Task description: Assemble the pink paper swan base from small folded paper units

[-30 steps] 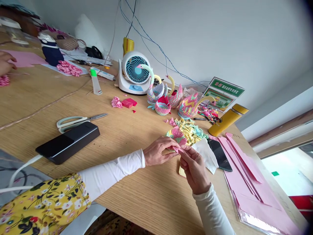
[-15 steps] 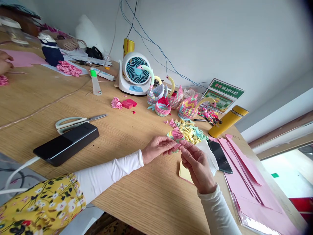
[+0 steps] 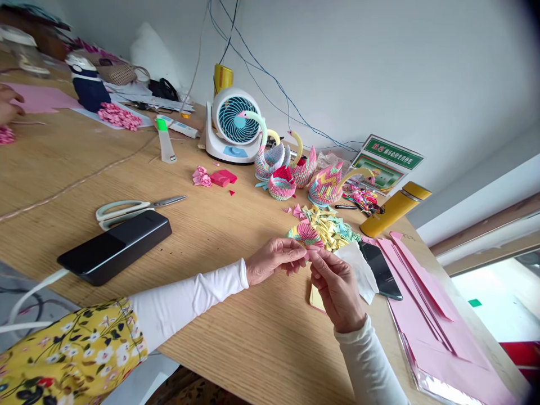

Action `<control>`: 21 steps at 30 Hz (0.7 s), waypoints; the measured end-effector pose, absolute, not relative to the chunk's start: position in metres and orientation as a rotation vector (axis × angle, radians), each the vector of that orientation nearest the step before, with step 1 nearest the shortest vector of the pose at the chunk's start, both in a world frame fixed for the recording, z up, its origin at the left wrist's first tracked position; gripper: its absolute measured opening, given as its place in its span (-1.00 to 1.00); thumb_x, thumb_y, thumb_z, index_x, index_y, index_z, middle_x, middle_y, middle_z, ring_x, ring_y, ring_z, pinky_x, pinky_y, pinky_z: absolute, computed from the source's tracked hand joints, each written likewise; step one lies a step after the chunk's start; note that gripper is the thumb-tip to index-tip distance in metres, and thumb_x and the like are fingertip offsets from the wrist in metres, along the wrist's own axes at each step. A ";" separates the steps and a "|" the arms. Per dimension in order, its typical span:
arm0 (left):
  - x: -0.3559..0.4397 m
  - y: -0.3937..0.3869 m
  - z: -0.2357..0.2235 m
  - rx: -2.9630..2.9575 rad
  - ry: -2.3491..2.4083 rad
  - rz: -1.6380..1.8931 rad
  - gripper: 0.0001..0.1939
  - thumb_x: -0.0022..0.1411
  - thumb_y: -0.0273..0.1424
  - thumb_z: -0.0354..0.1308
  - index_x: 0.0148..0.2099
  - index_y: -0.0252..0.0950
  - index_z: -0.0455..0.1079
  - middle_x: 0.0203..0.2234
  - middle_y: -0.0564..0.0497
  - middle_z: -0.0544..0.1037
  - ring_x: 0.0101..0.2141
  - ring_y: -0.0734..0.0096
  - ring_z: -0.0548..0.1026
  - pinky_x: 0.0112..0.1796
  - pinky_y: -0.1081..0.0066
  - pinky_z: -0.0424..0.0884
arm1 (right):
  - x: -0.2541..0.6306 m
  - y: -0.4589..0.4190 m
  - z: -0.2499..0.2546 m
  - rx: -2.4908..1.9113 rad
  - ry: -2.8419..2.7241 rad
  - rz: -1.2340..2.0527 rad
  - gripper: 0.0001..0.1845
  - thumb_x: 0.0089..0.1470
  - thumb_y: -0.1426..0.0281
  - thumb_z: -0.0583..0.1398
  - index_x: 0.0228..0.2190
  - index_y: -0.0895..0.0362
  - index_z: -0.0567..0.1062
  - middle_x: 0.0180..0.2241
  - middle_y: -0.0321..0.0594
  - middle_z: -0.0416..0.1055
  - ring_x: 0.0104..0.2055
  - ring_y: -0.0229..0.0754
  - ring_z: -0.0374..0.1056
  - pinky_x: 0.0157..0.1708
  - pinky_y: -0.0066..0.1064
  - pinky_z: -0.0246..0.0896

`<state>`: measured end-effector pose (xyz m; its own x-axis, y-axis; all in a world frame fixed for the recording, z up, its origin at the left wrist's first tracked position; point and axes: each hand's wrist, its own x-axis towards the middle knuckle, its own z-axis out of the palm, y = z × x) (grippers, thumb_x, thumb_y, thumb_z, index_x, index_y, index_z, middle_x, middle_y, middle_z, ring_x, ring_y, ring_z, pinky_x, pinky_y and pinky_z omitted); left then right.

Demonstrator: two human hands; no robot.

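Note:
My left hand (image 3: 276,260) and my right hand (image 3: 336,281) meet fingertip to fingertip over the table. Between their pinched fingers is a small pink piece of folded paper (image 3: 311,253), mostly covered by the fingertips. Just behind them sits a round, ribbed ring of pink, yellow and green folded paper (image 3: 304,232), its near side hidden by my hands. A heap of yellow and green folded paper pieces (image 3: 327,225) lies beyond it. Under my right hand a pad of yellow paper (image 3: 315,298) partly shows, beside a crumpled white tissue (image 3: 358,270).
Several folded-paper swans (image 3: 327,185) stand near a white fan (image 3: 236,124). Scissors (image 3: 126,211) and a black power bank (image 3: 116,247) lie left. A phone (image 3: 382,270), pink paper sheets (image 3: 439,320) and a yellow flask (image 3: 394,211) are right. Another person's hand (image 3: 8,104) shows far left.
My right hand has shifted slightly left and its fingers have closed in against the left fingertips. The pink paper piece is now more covered.

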<state>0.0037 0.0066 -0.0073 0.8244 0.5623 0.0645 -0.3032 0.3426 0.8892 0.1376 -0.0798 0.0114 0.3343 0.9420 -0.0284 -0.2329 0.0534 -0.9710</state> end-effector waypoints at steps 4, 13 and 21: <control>0.005 0.007 -0.009 1.115 0.289 0.584 -0.70 0.13 -0.23 0.24 -0.27 -0.41 0.42 -0.45 0.02 0.42 -0.49 0.58 0.33 -0.50 0.54 0.20 | 0.137 -0.080 0.009 -1.144 -0.749 1.101 -0.68 -0.20 0.23 0.39 -0.34 0.11 0.59 -0.55 -0.35 0.31 -0.60 -0.44 0.02 -0.68 -0.60 -0.03; 0.004 -0.004 -0.006 1.768 0.410 1.026 -0.79 0.21 -0.29 0.13 -0.33 -0.37 0.35 -0.49 0.02 0.44 -0.46 0.52 0.39 -0.37 0.51 0.34 | 0.129 -0.082 0.007 -1.124 -0.606 1.109 -0.73 -0.17 0.24 0.38 -0.42 0.14 0.57 -0.61 -0.39 0.29 -0.65 -0.46 0.08 -0.72 -0.61 -0.01; 0.001 -0.004 -0.011 2.250 0.383 1.286 -0.89 0.27 -0.41 0.01 -0.32 -0.28 0.31 -0.51 0.05 0.43 -0.47 0.51 0.41 -0.34 0.49 0.36 | 0.111 -0.085 0.007 -1.065 -0.473 1.057 -0.77 -0.18 0.32 0.39 -0.38 0.09 0.59 -0.44 -0.34 0.43 -0.54 -0.44 0.24 -0.69 -0.66 0.15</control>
<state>0.0013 -0.0039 -0.0110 0.5103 0.4792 0.7141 -0.0104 -0.8268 0.5624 0.1108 -0.0851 0.0073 0.4571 0.8758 -0.1552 -0.4678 0.0883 -0.8794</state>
